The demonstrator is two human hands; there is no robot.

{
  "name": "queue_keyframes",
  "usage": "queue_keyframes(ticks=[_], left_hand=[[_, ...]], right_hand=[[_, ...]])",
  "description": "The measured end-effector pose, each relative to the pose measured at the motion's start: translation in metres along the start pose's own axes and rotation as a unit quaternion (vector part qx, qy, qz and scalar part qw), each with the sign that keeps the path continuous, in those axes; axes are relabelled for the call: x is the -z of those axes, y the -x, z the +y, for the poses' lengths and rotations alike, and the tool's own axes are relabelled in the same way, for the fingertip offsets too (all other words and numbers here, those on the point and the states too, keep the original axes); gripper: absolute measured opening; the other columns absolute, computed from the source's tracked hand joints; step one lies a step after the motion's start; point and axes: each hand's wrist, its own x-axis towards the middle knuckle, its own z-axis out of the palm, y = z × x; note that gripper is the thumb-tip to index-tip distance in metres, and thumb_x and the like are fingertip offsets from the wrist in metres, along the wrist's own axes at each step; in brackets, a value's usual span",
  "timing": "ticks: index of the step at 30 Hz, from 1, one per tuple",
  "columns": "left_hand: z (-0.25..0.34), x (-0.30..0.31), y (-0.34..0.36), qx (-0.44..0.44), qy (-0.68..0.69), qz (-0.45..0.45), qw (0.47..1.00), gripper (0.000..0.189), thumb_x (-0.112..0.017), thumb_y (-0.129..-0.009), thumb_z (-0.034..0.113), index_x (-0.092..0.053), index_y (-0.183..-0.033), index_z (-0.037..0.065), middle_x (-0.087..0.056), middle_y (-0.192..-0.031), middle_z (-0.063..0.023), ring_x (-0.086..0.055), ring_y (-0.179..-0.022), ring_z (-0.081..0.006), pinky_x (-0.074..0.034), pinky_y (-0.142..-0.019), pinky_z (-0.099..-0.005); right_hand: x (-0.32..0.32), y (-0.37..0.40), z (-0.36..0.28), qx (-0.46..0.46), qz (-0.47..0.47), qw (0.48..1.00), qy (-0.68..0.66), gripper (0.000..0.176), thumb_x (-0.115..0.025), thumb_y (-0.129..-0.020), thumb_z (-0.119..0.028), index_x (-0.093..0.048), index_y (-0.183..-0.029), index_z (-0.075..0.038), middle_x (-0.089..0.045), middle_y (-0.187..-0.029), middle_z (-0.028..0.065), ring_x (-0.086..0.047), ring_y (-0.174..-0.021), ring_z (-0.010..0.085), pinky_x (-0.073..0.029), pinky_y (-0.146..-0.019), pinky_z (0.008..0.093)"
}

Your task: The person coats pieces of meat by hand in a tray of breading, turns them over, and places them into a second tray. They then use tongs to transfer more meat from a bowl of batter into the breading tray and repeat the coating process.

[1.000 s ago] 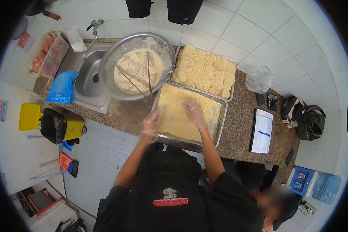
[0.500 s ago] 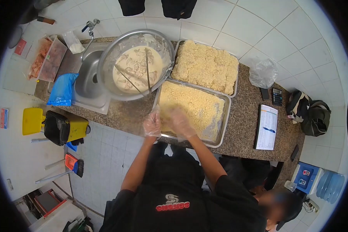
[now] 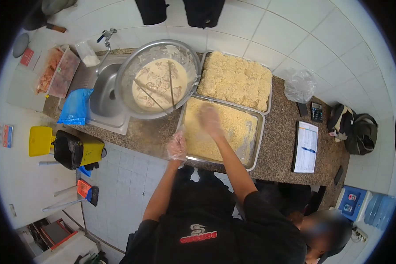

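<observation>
Yellow crumbs lie spread in a shallow metal tray at the counter's front edge, with bare metal showing at the right. My left hand, in a clear plastic glove, is closed at the tray's left rim. Over the crumbs in the left half is my right hand, also gloved; motion smears its fingers. Behind stands a second tray heaped with crumb-coated pieces. To the left, a large metal bowl holds pieces in pale batter, with tongs across it.
Left of the bowl are a sink, a blue bag and a plastic box of raw meat. A clipboard with paper, a calculator and a clear bag lie at right. Another person is at lower right.
My right hand has moved away from my body, farther over the crumbs. My left hand stays by the tray's left rim. The whole view has shifted slightly.
</observation>
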Motion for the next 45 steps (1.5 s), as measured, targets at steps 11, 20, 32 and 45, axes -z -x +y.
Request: queue_keyframes(ticks=[11, 20, 32, 45], left_hand=[[0.006, 0.007, -0.006, 0.037, -0.015, -0.091, 0.995, 0.027, -0.056, -0.106, 0.023, -0.072, -0.108, 0.002, -0.066, -0.077, -0.0042, -0.06, -0.07, -0.0127, -0.049, -0.064, -0.0298], [0.019, 0.006, -0.002, -0.086, -0.02, -0.002, 0.996, 0.021, -0.058, -0.105, 0.022, -0.072, -0.102, 0.006, -0.069, -0.081, -0.0095, -0.063, -0.073, -0.0159, -0.051, -0.068, -0.0326], [0.013, 0.004, 0.0, 0.055, 0.171, 0.045, 0.983, 0.017, -0.061, -0.105, 0.014, -0.07, -0.106, 0.0, -0.07, -0.084, -0.0047, -0.063, -0.074, -0.0097, -0.053, -0.069, -0.028], [0.015, 0.006, 0.005, 0.027, 0.195, 0.095, 0.976, 0.016, -0.062, -0.103, 0.01, -0.071, -0.111, -0.001, -0.072, -0.091, -0.0062, -0.066, -0.075, -0.0112, -0.055, -0.07, -0.0274]], right_hand=[[0.032, 0.058, 0.027, -0.123, -0.029, 0.969, -0.211, 0.022, -0.067, -0.085, -0.023, -0.07, -0.095, -0.003, -0.068, -0.086, 0.0222, -0.066, -0.08, 0.0409, -0.053, -0.073, 0.0479], [0.039, 0.064, 0.016, -0.035, -0.096, 0.993, -0.054, 0.02, -0.059, -0.094, -0.022, -0.068, -0.093, -0.004, -0.067, -0.089, 0.0247, -0.065, -0.088, 0.0435, -0.051, -0.08, 0.052], [-0.028, 0.104, -0.055, 0.078, -0.118, 0.982, -0.126, 0.018, -0.066, -0.087, -0.015, -0.068, -0.093, 0.002, -0.067, -0.091, 0.0251, -0.065, -0.092, 0.0439, -0.052, -0.084, 0.0503], [0.002, 0.069, -0.012, 0.086, -0.086, 0.992, 0.027, 0.023, -0.065, -0.089, -0.017, -0.073, -0.108, -0.005, -0.072, -0.101, 0.0241, -0.068, -0.096, 0.0413, -0.055, -0.083, 0.0499]])
